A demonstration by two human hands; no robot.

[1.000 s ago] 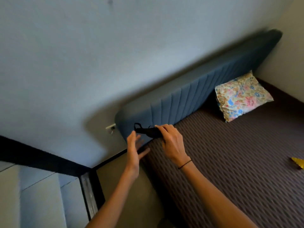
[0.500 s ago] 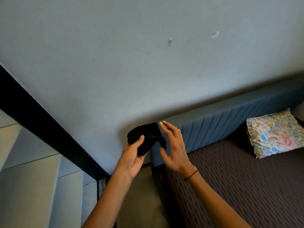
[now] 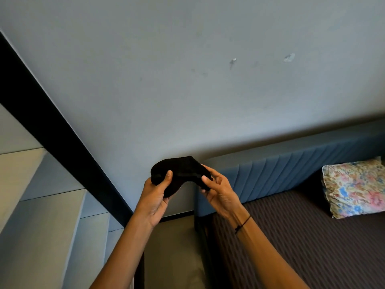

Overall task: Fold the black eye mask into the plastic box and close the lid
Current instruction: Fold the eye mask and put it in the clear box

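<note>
The black eye mask [image 3: 180,168] is held up in the air in front of the grey wall, bowed into an arch. My left hand [image 3: 155,195] grips its left end, thumb pressed on the front. My right hand [image 3: 220,189] pinches its right end between thumb and fingers; a thin black band circles that wrist. No plastic box is in view.
A bed with a dark brown ribbed cover [image 3: 302,236] lies at the lower right, backed by a blue padded headboard [image 3: 291,170]. A floral pillow [image 3: 354,188] rests against it. A black wall strip [image 3: 52,130] and pale tiles [image 3: 41,205] are at the left.
The view swung up and to the left, away from the bed. The mask went from my right hand to my left, and now both hands grip its ends.
</note>
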